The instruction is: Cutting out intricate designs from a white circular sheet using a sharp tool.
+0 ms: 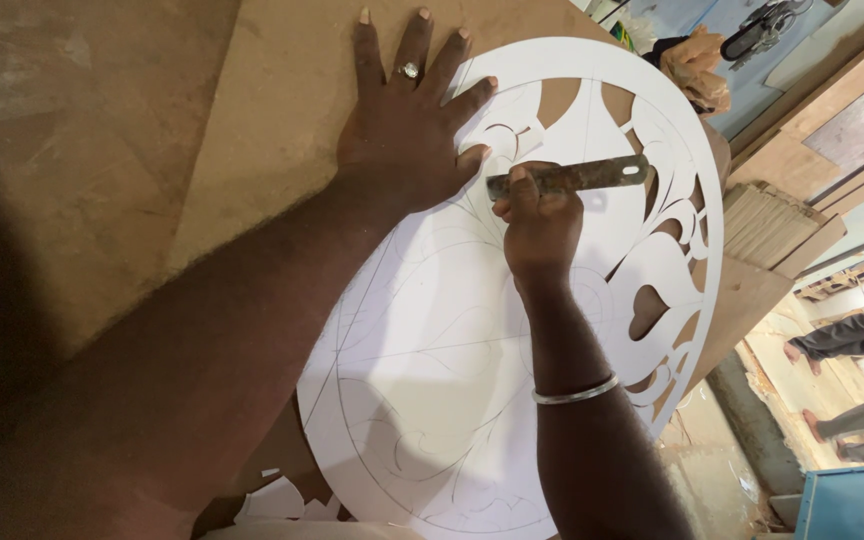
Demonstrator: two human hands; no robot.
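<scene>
Head view: a white disc lies on a brown board, reaching toward the board's right edge and running past its lower edge, where the disc overhangs. The half nearest the right edge is already cut through in leaf and scroll shapes, with the brown showing in the openings; the rest carries only pencilled curves.

The left hand lies flat, fingers spread, holding nothing. Its palm rests on the board and its fingertips press on the disc's upper left rim. A ring sits on one finger.

The right hand is closed around one end of a rusty metal blade near the middle of the disc. The other end, with a slot in it, points toward the cut half. The working tip is hidden under the fingers, so whether it touches the disc I cannot tell. A bangle rings that wrist.

Risks, as a judgement:
- The left thumb and fingers are just beside the blade, so a slip toward them could cut the hand.
- The strips between the openings are thin, so a sideways push could tear them.
- The disc is pinned on one side only, so it may turn under pressure and the cut may leave the line.
- The overhanging part could flex if leaned on.

Offcuts lie at the lower edge. Another person's legs show at far right, well apart.
</scene>
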